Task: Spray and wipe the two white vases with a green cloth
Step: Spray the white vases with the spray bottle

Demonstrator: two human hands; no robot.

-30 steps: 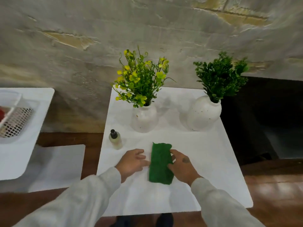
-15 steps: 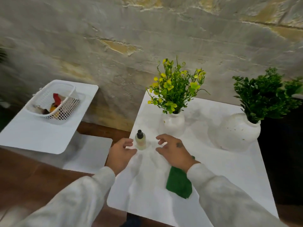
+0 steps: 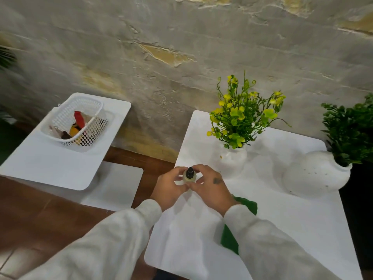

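- White square tabletop [image 3: 292,229] fills the near ground, set against a rough grey plaster wall [image 3: 161,47]; pale sleeves reach over its near edge
- Folded green cloth [image 3: 247,207] lies flat on the tabletop under the right forearm, partly hidden by the sleeve, and neither hand holds it
- Left hand [image 3: 169,186] and right hand [image 3: 212,188] meet just beyond it, near the tabletop's left edge, with the fingers of both curled round a small pale-green spray bottle with a black nozzle [image 3: 189,175]; I cannot tell whether it is lifted or resting on the surface
- Step in hand looks like taking up the bottle: better to settle it in one hand with a finger on the nozzle, aim it at a vase, and free the other hand for the cloth
- Small white ceramic vase with yellow flowers [image 3: 232,160] stands just beyond the hands; round white speckled vase with dark green foliage [image 3: 316,172] sits well apart to the right, near the tabletop's edge; both probably want steadying by the body while wiped, as the plants look top-heavy
- Farther left, a white plastic mesh basket [image 3: 88,99] of oddments sits on a second white tabletop [image 3: 50,162]
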